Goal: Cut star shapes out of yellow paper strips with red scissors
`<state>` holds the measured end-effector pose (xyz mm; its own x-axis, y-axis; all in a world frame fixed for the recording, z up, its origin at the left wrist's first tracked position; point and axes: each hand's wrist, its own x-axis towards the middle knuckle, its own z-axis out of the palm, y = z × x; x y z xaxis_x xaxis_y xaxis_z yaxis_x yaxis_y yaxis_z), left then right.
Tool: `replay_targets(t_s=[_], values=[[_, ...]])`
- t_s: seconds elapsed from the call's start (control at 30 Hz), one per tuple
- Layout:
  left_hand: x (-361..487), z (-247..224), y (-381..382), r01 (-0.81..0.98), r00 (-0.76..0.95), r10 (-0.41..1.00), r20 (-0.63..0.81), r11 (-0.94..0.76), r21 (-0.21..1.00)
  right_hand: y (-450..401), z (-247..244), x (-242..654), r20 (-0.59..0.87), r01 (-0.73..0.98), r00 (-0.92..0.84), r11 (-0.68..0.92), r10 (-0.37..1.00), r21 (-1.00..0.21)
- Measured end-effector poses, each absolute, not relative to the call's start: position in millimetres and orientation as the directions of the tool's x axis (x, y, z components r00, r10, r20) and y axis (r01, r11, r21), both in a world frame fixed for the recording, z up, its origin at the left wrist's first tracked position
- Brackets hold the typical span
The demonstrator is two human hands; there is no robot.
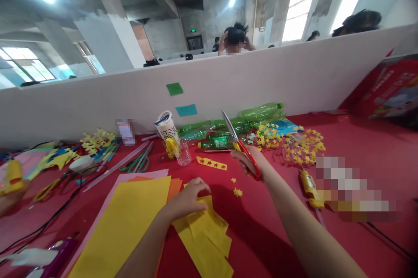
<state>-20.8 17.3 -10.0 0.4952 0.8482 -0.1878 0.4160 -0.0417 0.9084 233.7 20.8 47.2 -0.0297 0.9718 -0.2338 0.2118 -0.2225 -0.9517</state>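
Red-handled scissors (250, 156) are gripped in my right hand (250, 160), blades pointing up and away over the red table. My left hand (192, 197) rests at the top of several overlapping yellow paper pieces (204, 243), its fingers curled against them. Whether it pinches a piece is hard to see. Left of it lies a stack of large sheets with a yellow sheet (127, 212) on top. Beyond my hands is a yellow strip with red star-shaped holes (211, 163). Small yellow stars (238, 192) lie just right of my left hand.
Green plastic bottles (261, 115), a white cup (166, 125) and a clear bottle piece (183, 154) stand or lie near the white partition (98, 104). Yellow star clusters (303, 145) and a glue gun (310, 186) are right. Green scissors (139, 160), cables and another person's hand (11, 199) are left.
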Motion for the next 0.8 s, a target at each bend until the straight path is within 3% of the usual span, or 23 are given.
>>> replay_targets(t_s=[0.17, 0.27, 0.8], values=[[-30, -10, -3, 0.629, 0.689, 0.678, -0.256, -0.384, 0.676, 13, 57, 233, -0.101, 0.180, -0.025, -0.095, 0.995, -0.979], [-26, -16, -3, 0.657, 0.707, 0.669, -0.227, -0.503, 0.562, 9, 64, 233, -0.051, 0.153, -0.026, -0.046, 0.998, -0.987], [-32, -16, -15, 0.698, 0.657, 0.716, -0.238, -0.458, 0.550, 1, 74, 238, -0.012, 0.117, -0.030, -0.008, 0.999, -0.993]])
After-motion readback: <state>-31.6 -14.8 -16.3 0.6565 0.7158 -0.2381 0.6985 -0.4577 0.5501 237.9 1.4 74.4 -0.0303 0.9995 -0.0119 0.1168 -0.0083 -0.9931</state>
